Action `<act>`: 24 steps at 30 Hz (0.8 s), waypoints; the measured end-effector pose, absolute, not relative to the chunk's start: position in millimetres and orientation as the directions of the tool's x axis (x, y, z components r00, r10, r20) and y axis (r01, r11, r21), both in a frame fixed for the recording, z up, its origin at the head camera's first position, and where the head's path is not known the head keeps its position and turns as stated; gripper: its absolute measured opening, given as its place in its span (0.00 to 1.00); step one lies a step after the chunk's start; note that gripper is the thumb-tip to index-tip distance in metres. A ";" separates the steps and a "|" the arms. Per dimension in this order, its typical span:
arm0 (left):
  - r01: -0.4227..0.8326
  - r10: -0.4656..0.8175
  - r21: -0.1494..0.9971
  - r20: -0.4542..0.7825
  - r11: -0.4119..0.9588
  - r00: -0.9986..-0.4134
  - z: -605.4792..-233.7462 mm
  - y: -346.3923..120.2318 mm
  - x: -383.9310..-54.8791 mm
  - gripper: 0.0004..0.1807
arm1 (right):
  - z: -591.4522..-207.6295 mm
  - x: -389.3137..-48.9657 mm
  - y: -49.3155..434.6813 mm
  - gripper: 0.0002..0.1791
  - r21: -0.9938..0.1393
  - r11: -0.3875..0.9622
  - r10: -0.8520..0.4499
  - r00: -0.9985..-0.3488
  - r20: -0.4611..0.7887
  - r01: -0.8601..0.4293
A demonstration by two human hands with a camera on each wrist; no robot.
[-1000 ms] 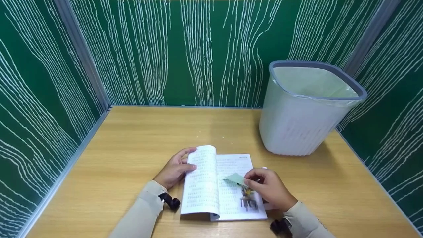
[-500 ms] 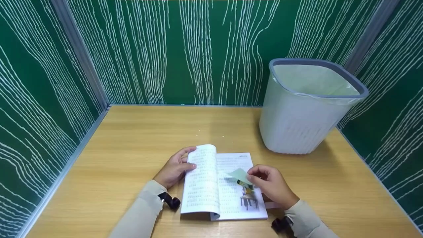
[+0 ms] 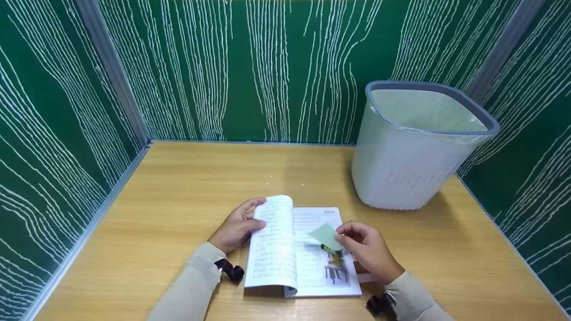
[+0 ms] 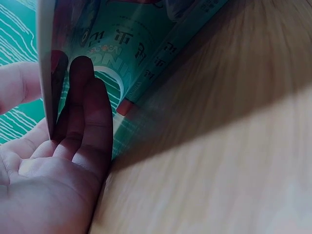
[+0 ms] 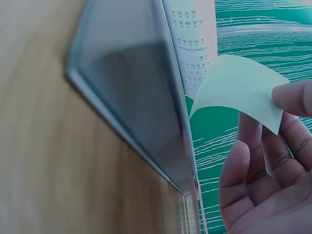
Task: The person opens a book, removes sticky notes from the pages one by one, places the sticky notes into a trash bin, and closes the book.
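Note (image 3: pixel 326 237) sits over the right side of the book (image 3: pixel 273 256), reaching from the right hand (image 3: pixel 371 252) toward the book's middle; that hand, the nearer, pinches its outer edge. Well apart, the left hand (image 3: pixel 236 229) grips the book's left edge.

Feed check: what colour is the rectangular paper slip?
The paper slip is pale green, clearest in the right wrist view.

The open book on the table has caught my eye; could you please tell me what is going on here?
A person's left hand holds the left side of the book, open on a wooden table. The right hand pinches a pale green paper slip over the book's right side. A lined bin stands farther back, to the right.
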State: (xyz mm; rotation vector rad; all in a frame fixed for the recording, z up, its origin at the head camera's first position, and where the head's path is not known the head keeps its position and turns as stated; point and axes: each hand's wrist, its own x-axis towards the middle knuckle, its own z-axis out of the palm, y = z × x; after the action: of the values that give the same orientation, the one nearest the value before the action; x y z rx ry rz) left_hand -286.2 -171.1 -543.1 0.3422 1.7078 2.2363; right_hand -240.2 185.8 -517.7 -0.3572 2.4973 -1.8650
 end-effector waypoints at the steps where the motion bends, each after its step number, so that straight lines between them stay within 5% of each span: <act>1: -0.098 0.382 0.964 0.004 -0.248 -0.924 -543.4 -171.2 -286.2 0.41 | -518.1 -240.4 186.0 0.02 -0.947 0.268 -0.182 -0.975 0.131 -0.177; 24: -0.100 0.378 0.966 -0.002 -0.240 -0.926 -542.4 -170.0 -288.4 0.40 | -515.9 -242.9 190.1 0.08 -0.978 0.112 -0.154 -0.975 0.159 -0.178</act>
State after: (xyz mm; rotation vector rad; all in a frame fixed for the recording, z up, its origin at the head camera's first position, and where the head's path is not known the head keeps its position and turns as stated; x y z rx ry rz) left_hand -288.4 -170.0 -542.4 0.3336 1.7117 2.2331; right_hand -242.9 190.1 -515.9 -0.3516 2.3555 -2.0759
